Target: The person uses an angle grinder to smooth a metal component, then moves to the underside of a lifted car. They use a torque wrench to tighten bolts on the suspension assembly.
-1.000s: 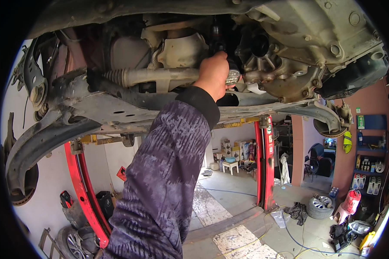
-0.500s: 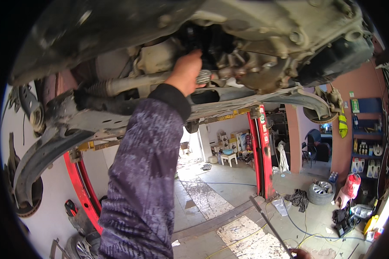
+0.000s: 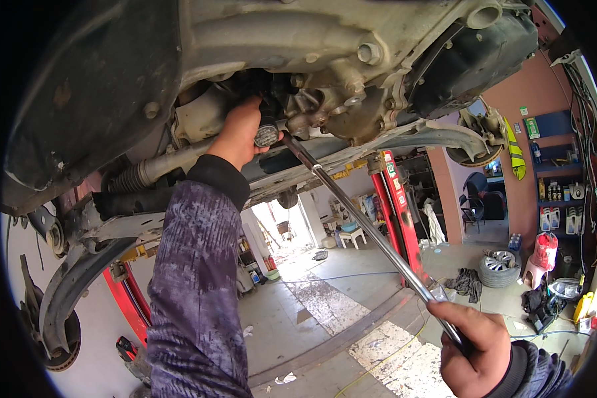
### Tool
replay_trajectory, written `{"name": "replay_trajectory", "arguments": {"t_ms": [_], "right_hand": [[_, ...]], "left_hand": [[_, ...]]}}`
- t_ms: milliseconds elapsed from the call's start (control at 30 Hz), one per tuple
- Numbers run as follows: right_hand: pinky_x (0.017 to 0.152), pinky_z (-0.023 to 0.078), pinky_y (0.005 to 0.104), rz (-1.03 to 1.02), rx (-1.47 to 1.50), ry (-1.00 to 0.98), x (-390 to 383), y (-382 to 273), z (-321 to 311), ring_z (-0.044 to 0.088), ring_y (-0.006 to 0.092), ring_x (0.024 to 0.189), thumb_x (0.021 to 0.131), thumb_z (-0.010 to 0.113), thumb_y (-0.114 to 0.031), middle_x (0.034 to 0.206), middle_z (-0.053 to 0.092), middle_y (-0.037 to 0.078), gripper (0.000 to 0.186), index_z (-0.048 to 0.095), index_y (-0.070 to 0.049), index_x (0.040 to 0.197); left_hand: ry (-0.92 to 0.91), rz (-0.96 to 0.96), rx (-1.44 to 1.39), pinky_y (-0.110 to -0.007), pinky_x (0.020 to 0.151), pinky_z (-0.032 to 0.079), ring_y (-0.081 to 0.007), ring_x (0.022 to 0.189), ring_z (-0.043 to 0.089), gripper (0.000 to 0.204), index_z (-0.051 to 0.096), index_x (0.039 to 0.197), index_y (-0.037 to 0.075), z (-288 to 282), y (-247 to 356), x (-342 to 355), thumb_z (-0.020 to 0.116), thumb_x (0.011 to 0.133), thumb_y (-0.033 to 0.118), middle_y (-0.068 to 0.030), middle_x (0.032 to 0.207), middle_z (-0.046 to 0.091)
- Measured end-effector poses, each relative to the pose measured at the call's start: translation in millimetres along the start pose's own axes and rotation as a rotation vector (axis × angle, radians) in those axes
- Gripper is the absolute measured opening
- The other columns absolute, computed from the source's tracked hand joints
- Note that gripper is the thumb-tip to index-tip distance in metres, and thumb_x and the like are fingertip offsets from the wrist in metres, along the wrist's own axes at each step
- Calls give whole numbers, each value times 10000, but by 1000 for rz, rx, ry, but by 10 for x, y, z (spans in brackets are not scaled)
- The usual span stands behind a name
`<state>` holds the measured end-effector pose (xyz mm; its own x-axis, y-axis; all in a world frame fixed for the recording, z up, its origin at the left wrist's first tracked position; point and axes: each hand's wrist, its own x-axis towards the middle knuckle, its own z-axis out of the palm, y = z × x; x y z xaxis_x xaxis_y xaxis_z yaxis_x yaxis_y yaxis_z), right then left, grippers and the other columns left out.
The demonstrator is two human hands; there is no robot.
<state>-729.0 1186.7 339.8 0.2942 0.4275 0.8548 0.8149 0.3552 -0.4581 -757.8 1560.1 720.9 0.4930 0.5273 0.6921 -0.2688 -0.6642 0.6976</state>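
Overhead, my left hand (image 3: 240, 132) reaches up into a gap in the car's underside, its fingers wrapped round a dark cylindrical piece with a round, ridged grey end (image 3: 266, 136). The fingertips are partly hidden in the dark gap. Lower right, my right hand (image 3: 474, 341) is closed round the grip of a long chrome breaker bar (image 3: 378, 242). The bar slants up to the left, and its dark upper end lies right beside the ridged end and my left fingers. Whether the two are joined I cannot tell.
The engine casing (image 3: 272, 40) and a grey subframe (image 3: 172, 209) surround my left arm. A red lift post (image 3: 399, 219) stands beyond the bar. On the floor at right lie a wheel (image 3: 499, 268) and a dark cloth (image 3: 466, 284). Shelves (image 3: 556, 179) line the right wall.
My right hand has risen into view with the breaker bar, whose upper end has come up beside my left hand. The view has shifted, and my left hand keeps its hold.
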Motion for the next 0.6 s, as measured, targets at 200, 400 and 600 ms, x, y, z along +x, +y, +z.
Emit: {"name": "replay_trajectory", "arguments": {"t_ms": [200, 400, 600], "right_hand": [[817, 590, 355, -119, -83, 85, 276, -122, 339, 708, 298, 804, 838, 545, 79, 981, 726, 193, 756, 668, 12, 1581], [679, 601, 453, -127, -167, 209, 627, -371, 533, 762, 369, 707, 892, 674, -50, 769, 730, 210, 431, 764, 66, 1297], [717, 597, 414, -299, -414, 128, 1224, -726, 249, 753, 324, 711, 843, 615, 41, 888, 750, 272, 548, 739, 116, 1372]], "left_hand": [[-48, 6, 7, -403, 532, 504, -258, 698, 814, 405, 700, 1261, 216, -133, -4, 26, 494, 1199, 559, -77, 896, 797], [-90, 24, -4, -407, 543, 508, -258, 697, 813, 420, 699, 1253, 197, -159, -45, 85, 495, 1195, 559, -74, 893, 807], [-93, 47, 17, -425, 604, 523, -254, 716, 820, 399, 701, 1223, 212, -97, -20, 20, 523, 1173, 566, -26, 920, 803]]}}
